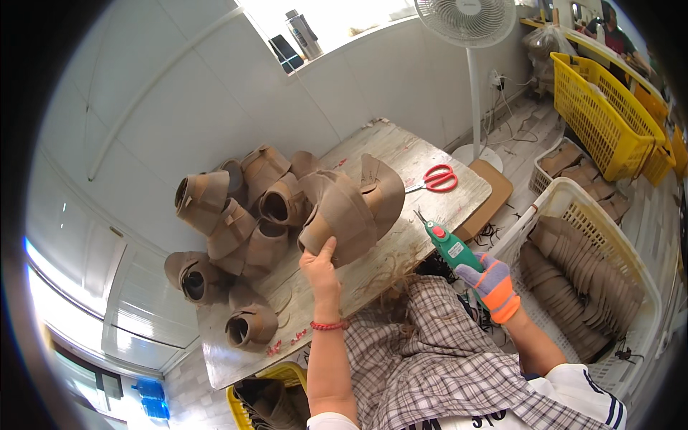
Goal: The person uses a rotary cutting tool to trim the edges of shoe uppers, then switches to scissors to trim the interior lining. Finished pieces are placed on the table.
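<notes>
My bare left hand, with a red bracelet at the wrist, grips a brown shoe upper by its lower edge, above the worktable. A second brown upper shows right against it; whether the two are joined I cannot tell. In an orange and grey work glove, my right hand is closed around a green handheld power tool with a red button and a thin metal tip. That tip points up and left, apart from the uppers. Red-handled scissors lie on the table beyond the tool.
Several brown uppers are piled on the table's left side. A white basket of stacked uppers stands at my right, a yellow crate below the table. Behind are a standing fan, a cardboard box and yellow baskets.
</notes>
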The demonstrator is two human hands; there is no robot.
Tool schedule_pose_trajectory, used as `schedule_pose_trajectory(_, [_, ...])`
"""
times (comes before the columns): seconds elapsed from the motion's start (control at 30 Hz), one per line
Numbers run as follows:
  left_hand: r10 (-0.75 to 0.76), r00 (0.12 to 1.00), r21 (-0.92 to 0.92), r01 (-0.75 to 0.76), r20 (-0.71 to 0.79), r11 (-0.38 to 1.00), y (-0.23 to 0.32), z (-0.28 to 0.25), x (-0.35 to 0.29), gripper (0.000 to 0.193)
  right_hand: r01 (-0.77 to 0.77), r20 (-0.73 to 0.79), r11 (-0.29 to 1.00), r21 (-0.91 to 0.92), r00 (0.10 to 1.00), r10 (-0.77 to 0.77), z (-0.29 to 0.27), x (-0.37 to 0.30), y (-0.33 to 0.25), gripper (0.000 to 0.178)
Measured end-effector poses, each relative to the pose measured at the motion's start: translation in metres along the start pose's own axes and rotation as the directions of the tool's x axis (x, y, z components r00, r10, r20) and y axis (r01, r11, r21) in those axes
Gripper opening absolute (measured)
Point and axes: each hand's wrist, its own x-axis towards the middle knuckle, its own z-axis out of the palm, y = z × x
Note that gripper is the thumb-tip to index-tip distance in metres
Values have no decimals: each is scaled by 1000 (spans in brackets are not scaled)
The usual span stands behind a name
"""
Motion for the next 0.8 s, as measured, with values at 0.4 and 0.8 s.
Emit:
schedule_pose_trajectory(0.4, [-224,974,-524,172,-38,834,49,-100,-28,33,172,118,954,-245,982,-146,28,-2,-14,50])
schedule_pose_trajectory(0.8, [-562,820,-766,431,112,477,76,-227,-57,39,667,491,669,-329,726,-482,43,-37,-40,55])
